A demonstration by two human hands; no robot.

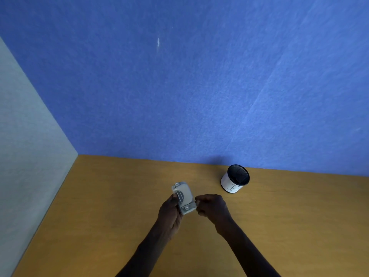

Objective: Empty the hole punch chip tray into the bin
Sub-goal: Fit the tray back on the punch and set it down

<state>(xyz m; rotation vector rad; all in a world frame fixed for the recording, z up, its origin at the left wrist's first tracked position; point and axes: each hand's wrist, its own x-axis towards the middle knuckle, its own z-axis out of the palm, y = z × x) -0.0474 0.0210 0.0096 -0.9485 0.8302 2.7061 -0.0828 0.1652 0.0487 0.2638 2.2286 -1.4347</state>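
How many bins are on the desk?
1. The bin stands near the blue wall, right of and beyond the punch held by the left hand. The desk continues past the frame, so others may be hidden.

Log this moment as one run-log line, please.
left hand: holds hole punch | right hand: at its near end | bin: upright, right, apart | emptied: not yet
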